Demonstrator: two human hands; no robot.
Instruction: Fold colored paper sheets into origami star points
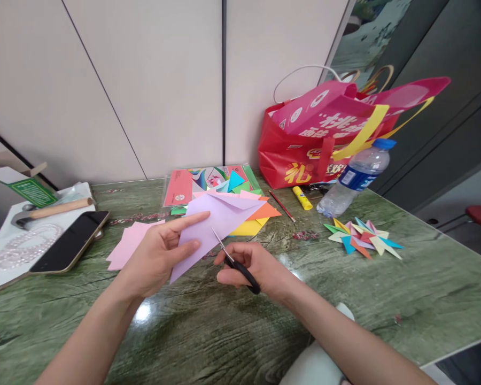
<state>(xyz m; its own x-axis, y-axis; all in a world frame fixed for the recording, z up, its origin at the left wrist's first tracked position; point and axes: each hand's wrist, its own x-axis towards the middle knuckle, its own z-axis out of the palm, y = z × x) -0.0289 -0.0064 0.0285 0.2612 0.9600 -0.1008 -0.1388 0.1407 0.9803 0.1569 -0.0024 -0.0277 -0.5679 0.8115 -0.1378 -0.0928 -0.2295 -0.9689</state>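
A folded sheet of lilac paper (pixel 220 216) is pinched between the thumb and fingers of my left hand (pixel 166 248), held above the table. My right hand (pixel 252 267) grips a pair of black-handled scissors (pixel 240 270), fingers round the handles. The scissor blades reach the lower right edge of the lilac paper; one blade shows over its face. Behind the paper lie several coloured sheets (pixel 270 210) in orange, yellow and pink. Pink paper (pixel 130 243) lies left of my left hand, partly hidden by it.
A red bag (pixel 292 155) stands at the back right, with a water bottle (pixel 355 176), glue stick (pixel 302 198) and red pencil (pixel 281 206) nearby. Folded paper stars (pixel 363 237) lie right. A phone (pixel 70 243), hammer (pixel 56 211) and beads (pixel 28 246) are left.
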